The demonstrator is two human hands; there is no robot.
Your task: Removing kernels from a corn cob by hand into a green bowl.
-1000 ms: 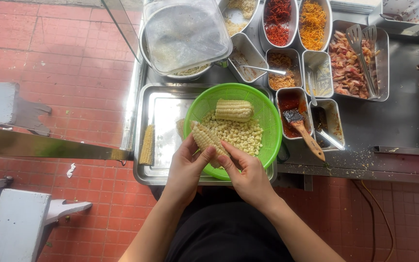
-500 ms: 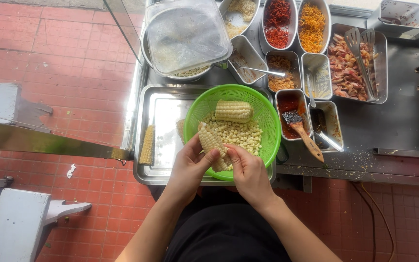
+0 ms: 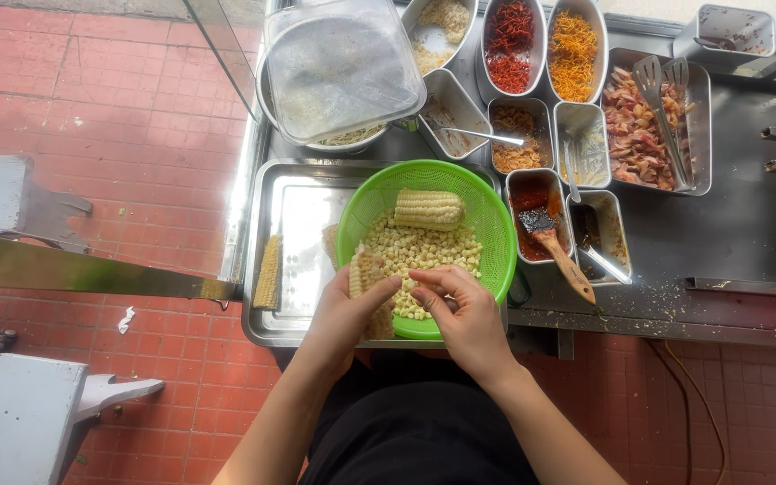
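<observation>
Kernels risked scattering past the colander point(image 3: 487, 216) onto the tray point(image 3: 294, 207), since the left hand point(image 3: 343, 314) was closed around the cob point(image 3: 363, 274) right at its near rim while the right hand point(image 3: 460, 310), half-curled and empty, picked at it.

Single head cam, looks straight down from above, mid-close. Tabletop point(image 3: 747, 233) fills top/right, tiled floor point(image 3: 92, 108) left, wearer's arms enter from bottom edge. No 2nd view.
</observation>
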